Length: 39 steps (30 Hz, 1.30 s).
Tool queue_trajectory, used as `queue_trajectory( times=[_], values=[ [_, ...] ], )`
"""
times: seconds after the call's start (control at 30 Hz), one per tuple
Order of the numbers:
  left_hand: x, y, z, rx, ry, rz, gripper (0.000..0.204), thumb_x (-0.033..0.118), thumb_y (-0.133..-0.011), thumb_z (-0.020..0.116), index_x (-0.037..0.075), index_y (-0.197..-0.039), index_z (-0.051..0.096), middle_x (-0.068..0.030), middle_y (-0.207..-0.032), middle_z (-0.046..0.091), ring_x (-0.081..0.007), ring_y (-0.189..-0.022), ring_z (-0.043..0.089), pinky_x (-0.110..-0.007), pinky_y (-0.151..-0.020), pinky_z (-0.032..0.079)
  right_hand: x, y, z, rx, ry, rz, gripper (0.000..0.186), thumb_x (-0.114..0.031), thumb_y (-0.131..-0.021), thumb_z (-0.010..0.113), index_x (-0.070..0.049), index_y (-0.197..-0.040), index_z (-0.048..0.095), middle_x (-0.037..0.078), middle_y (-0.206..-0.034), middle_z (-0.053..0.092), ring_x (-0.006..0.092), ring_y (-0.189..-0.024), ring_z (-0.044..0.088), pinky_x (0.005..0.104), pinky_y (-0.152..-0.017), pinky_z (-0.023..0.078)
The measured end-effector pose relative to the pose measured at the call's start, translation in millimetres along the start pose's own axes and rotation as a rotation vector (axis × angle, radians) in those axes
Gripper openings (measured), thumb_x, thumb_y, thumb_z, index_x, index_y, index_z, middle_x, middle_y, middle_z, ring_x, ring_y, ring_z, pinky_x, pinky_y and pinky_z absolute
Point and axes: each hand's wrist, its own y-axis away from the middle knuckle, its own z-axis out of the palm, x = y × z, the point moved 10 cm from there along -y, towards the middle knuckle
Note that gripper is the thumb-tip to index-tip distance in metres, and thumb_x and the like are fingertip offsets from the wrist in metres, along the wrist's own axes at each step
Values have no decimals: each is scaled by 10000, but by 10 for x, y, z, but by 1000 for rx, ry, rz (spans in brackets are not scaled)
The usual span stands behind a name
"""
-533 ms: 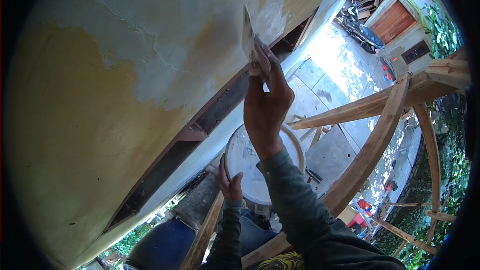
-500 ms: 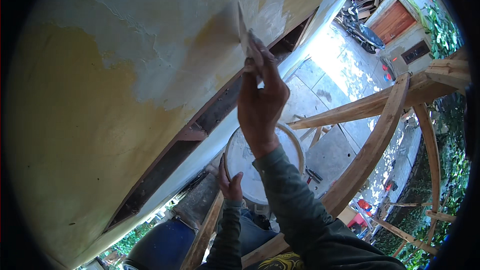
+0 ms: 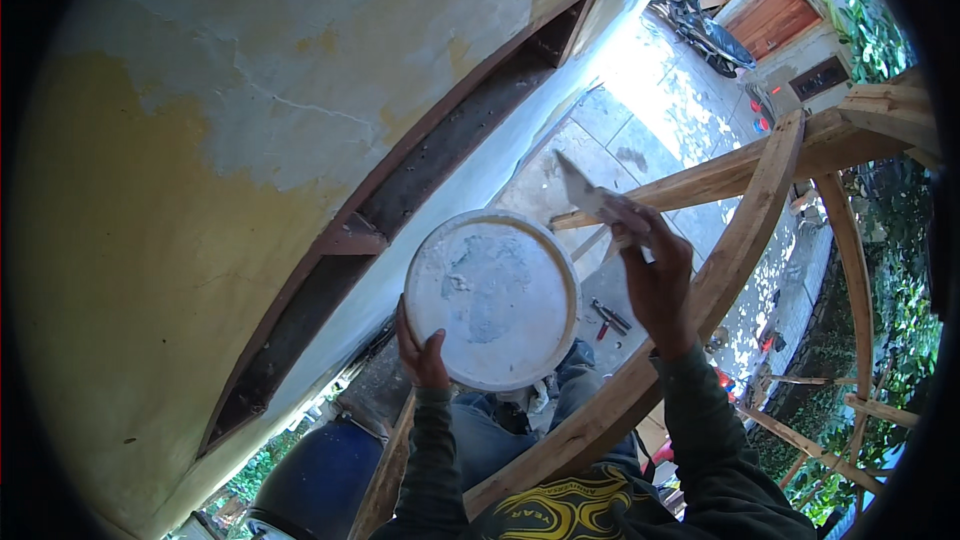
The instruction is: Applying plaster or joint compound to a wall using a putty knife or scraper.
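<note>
My left hand (image 3: 424, 352) grips the rim of a round, shallow white lid (image 3: 520, 340), its thumb over the near edge. Greyish-white paste is smeared across the middle of the lid. To the right of it, my right hand (image 3: 662, 275) is closed around the handle of a putty knife (image 3: 580, 183), whose blade points up and left, apart from both the lid and the wall. The yellow wall (image 3: 110, 240) on the left carries broad patches of whitish filler (image 3: 260, 50) with a thin raised ridge running through them.
A dark recessed frame (image 3: 440, 175) runs along the wall's edge. Wooden beams (image 3: 745, 240) cross close by my right arm. Far below, pliers-like tools (image 3: 608, 318) lie on the tiled floor (image 3: 650, 155). A blue drum (image 3: 320, 480) stands lower left, and a motorbike (image 3: 705, 35) is parked at upper right.
My right hand with the putty knife has come off the wall, moving right and down. The lid in my left hand has shifted slightly left and is now in full sight.
</note>
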Motion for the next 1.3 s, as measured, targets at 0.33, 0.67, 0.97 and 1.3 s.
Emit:
queue_trajectory(
  times=[0.33,0.67,0.97,1.3],
  values=[
    [-46,493,-223,216,115,-114,796,92,-766,553,34,-1533,346,-210,-1468,441,-363,-1314,479,-465,-1083,418,1001,-35,-540,-140,366,-115,328,21,-858,652,-98,-1163,677,144,-917,725,329,-761,705,411,-666,540],
    [485,762,-89,407,50,-196,747,161,-815,539,53,-1531,357,-217,-1416,488,-356,-1240,541,-458,-1012,472,1154,-46,-528,-224,298,-51,316,31,-821,663,-79,-1117,648,130,-875,708,327,-755,704,413,-652,542],
    [325,833,-382,422,79,-105,658,183,-832,546,60,-1467,428,-194,-1348,552,-358,-1210,575,-487,-1025,481,882,177,-348,-481,62,-101,391,9,-795,651,-75,-1177,638,119,-1011,719,291,-870,714,406,-752,551],
    [214,738,-136,385,225,-215,726,139,-762,565,53,-1470,429,-186,-1345,543,-349,-1207,563,-467,-1025,480,1083,-100,-791,-543,146,-106,330,65,-784,615,-26,-1099,655,156,-963,722,344,-807,708,429,-709,556]
  ],
)
